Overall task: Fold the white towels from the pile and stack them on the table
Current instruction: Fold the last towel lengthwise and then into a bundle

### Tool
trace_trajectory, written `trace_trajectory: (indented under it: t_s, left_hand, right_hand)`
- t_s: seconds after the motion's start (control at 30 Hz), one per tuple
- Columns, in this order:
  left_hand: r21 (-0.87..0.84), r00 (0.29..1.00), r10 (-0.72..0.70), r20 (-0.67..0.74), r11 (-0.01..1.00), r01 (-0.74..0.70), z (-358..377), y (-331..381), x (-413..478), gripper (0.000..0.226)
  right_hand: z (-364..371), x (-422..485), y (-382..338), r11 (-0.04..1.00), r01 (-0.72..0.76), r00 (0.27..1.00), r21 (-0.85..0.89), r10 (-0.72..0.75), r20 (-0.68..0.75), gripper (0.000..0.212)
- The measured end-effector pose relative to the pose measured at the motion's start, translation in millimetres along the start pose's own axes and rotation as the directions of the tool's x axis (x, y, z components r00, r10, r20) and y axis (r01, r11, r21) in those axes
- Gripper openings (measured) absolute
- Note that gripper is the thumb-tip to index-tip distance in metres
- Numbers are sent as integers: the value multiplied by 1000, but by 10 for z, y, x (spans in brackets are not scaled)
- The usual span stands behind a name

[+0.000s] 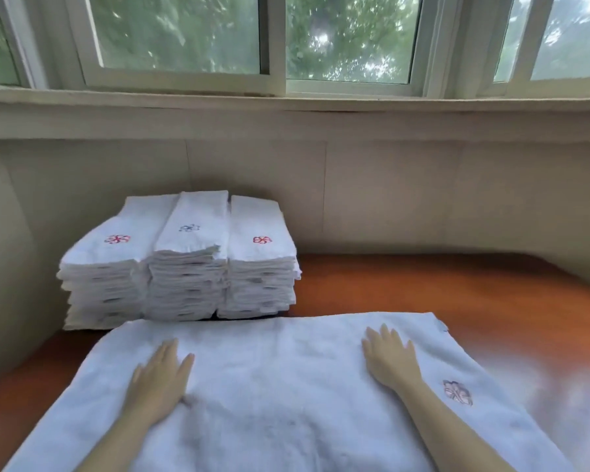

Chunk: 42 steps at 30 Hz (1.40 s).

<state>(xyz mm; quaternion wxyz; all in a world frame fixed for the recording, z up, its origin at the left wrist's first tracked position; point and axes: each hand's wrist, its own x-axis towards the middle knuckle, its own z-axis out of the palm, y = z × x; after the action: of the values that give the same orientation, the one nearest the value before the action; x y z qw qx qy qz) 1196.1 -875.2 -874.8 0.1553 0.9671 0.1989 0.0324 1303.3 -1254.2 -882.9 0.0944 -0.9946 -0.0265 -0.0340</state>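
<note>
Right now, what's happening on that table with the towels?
A person has a white towel spread flat on the wooden table. The left hand and the right hand both rest on it with fingers straight, palms down, as if smoothing it. No fold shows in it yet. An embroidered flower sits near its right end. Behind it, against the wall under the window, stand three stacks of folded towels side by side, each top towel showing a small flower.

Three towel stacks (181,264), one spread towel (269,386), two hands (160,379) (389,362).
</note>
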Motion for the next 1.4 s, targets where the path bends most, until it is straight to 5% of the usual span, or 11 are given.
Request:
trace_trajectory:
  t_s: [0.23,0.37,0.5,0.7,0.8,0.93,1.07,1.17,1.27,1.4]
  left_hand:
    - [139,993,-82,-88,986,94,-47,-368,274,56]
    - [221,978,-129,-162,961,164,-344,-320,496,43]
    - [312,979,-205,-7,930,197,-584,-229,795,47]
    - [132,947,-205,246,975,177,-771,-265,908,14]
    - [-41,963,-240,121,968,246,-802,-379,931,16]
    - [-211,890,-210,-405,968,133,-736,-452,770,17]
    - [-369,850,-263,-456,925,89,-570,-501,320,22]
    - [-293,919,-190,-345,952,86,-408,-702,-24,34]
    - [-231,958,-121,-258,971,61,-282,-864,-261,55]
    - [-136,970,-144,-195,984,118,-245,-927,-460,50]
  right_hand:
    - [-39,155,40,1000,-12,998,23,10,68,43]
    - [-151,406,-38,997,9,999,-72,-11,-33,30]
    - [-308,765,-122,997,21,993,-79,-12,113,45]
    - [-480,1014,-279,971,-40,961,-234,102,257,8]
    - [-430,999,-272,986,-145,987,-83,150,58,12]
    - [-516,831,-309,928,-79,934,365,197,-299,14]
    - [-560,402,-255,819,7,862,573,286,-420,20]
    - [-378,14,-80,877,-10,882,480,234,-409,23]
    - [-180,-266,116,916,-54,956,398,163,-245,28]
    - [-148,-415,200,996,-22,998,86,27,-52,58]
